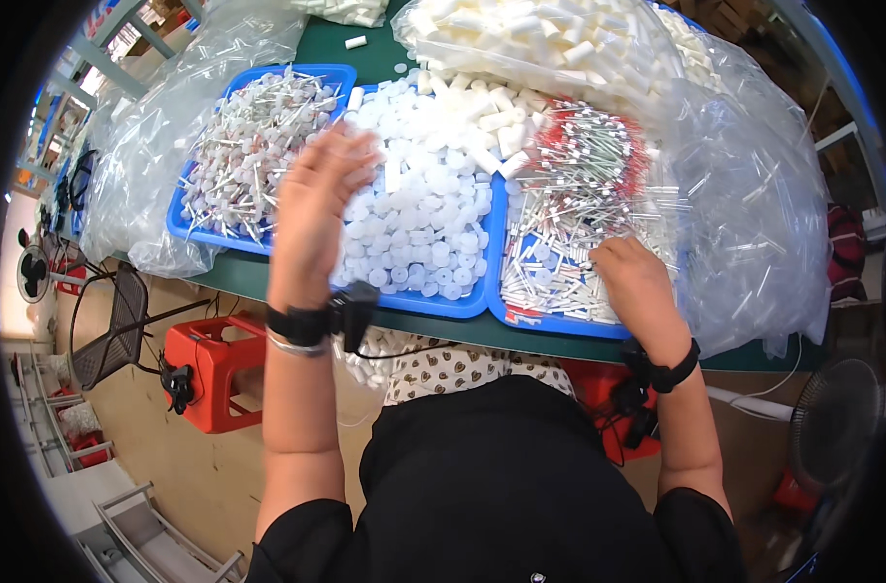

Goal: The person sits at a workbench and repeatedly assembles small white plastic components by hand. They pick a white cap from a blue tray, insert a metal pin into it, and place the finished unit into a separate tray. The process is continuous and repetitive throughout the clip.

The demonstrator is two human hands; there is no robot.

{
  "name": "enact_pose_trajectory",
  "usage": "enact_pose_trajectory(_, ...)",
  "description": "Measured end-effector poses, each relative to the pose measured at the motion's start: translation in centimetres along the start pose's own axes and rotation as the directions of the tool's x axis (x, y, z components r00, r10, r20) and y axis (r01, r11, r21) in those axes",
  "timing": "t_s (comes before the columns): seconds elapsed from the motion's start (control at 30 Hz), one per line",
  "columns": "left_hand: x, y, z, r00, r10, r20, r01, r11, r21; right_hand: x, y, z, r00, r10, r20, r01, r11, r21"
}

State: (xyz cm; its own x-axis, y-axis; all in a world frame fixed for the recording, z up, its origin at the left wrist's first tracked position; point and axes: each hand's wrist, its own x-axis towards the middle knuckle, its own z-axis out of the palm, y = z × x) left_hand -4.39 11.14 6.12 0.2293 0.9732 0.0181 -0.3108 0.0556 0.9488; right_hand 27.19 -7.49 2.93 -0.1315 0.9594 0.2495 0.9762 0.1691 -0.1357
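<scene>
My left hand (318,199) is raised between the left and middle trays, its fingers stretched out and slightly blurred. Beside its fingertips is a white foam cylinder (392,177), apparently not in its grip. Below it lies a heap of translucent white discs (423,214) in the middle blue tray (452,308). Over the right blue tray (559,323), my right hand (639,287) has its fingers bent together at the thin white sticks (569,219). Whatever its fingertips hold is hidden. Sticks fitted with discs (253,146) fill the left blue tray (195,231).
Clear plastic bags with white foam cylinders (559,39) stand behind the trays. Loose plastic sheeting covers the table (414,328) at both sides. A red stool (214,374), a folding chair (117,321) and a fan (836,423) stand around it.
</scene>
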Motion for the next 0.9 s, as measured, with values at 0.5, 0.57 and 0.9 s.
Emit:
enact_pose_trajectory(0.5, -5.6, -7.1, 3.8, 0.83, 0.209, 0.518, -0.553, 0.435, 0.711, 0.6, -0.4, -0.2, 0.986, -0.167, 0.022, 0.168, 0.985, -0.048)
enact_pose_trajectory(0.57, -5.2, -7.6, 3.7, 0.825, 0.268, 0.498, -0.565, 0.43, 0.704, 0.6, -0.5, -0.4, 0.993, -0.117, -0.027, 0.118, 0.992, 0.044)
enact_pose_trajectory(0.9, -7.8, -5.1, 6.0, 0.853, -0.447, 0.271, 0.491, 0.863, -0.122, 0.6, -3.5, -3.1, 0.991, 0.104, -0.087, -0.053, 0.887, 0.459)
